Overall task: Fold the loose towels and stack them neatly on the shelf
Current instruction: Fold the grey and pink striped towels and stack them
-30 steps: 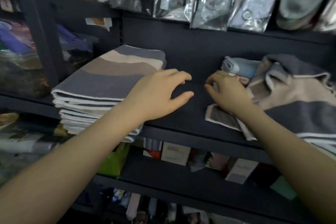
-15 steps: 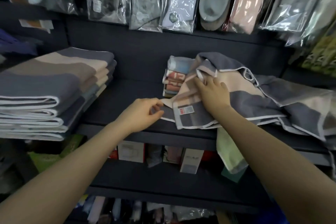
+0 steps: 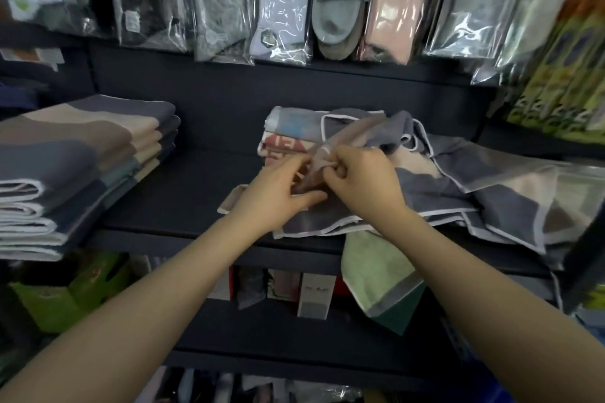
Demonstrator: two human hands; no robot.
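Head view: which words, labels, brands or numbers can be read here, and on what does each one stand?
"PRO": top of the pale blue sock packet hanging above the shelf.
Small print on the grey packet beside it: too blurred to read.
Large red characters on the small folded towels: partly hidden, unreadable.
Print on the white box on the lower shelf: too small.

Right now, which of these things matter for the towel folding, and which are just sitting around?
Part of the job: loose towel, held by left hand and right hand; folded stack; shelf.
Just there: packaged socks, green cloth, boxes.
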